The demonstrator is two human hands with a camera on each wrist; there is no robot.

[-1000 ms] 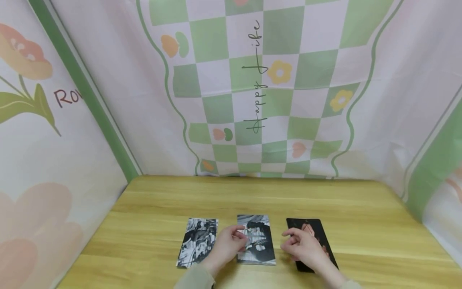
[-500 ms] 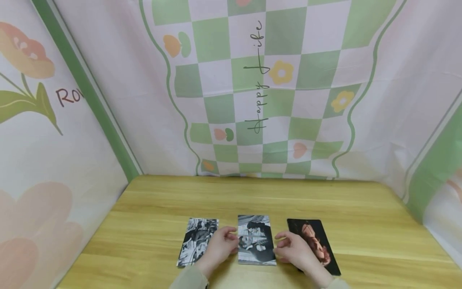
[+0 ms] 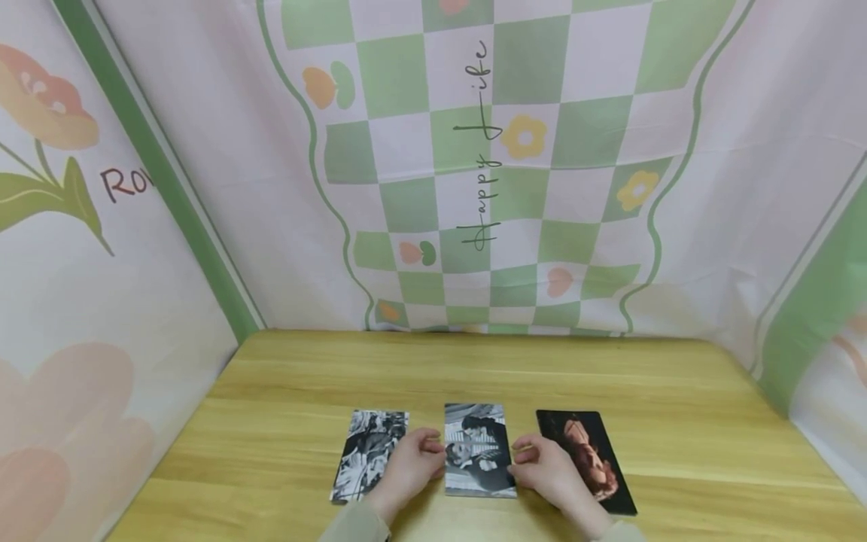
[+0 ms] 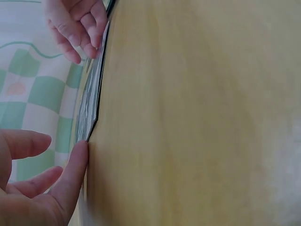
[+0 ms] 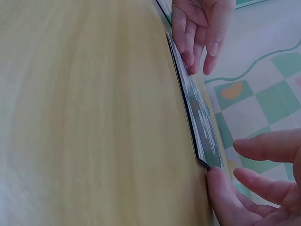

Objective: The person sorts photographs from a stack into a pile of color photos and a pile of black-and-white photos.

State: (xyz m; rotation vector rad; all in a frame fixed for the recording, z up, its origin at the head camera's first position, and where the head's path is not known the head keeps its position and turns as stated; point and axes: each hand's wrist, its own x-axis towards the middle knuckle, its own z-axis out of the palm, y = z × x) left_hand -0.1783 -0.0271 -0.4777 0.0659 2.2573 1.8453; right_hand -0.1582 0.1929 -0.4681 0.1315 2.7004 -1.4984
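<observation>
A black-and-white picture card (image 3: 478, 455) lies flat at the middle of the row, portraying figures before striped lines. In the wrist views it has a thin, layered edge with a dark underside. My left hand (image 3: 409, 468) is at its left edge, thumb tip touching the near corner in the left wrist view. On the opposite side, my right hand (image 3: 554, 474) has its thumb tip against the right near corner, as the right wrist view shows. The fingers of both hands are loosely bent and apart, with nothing gripped between them.
Another black-and-white picture card (image 3: 367, 450) lies to the left, partly behind my left hand. A black card (image 3: 591, 452) with a reddish figure lies slanted at the right, partly covered by my right hand. Beyond the wooden table (image 3: 433, 369) hangs a green-and-white checked curtain (image 3: 467, 165).
My left hand has drawn back from over the middle card to its left edge. My right hand has moved left, off much of the black card, to the middle card's right edge.
</observation>
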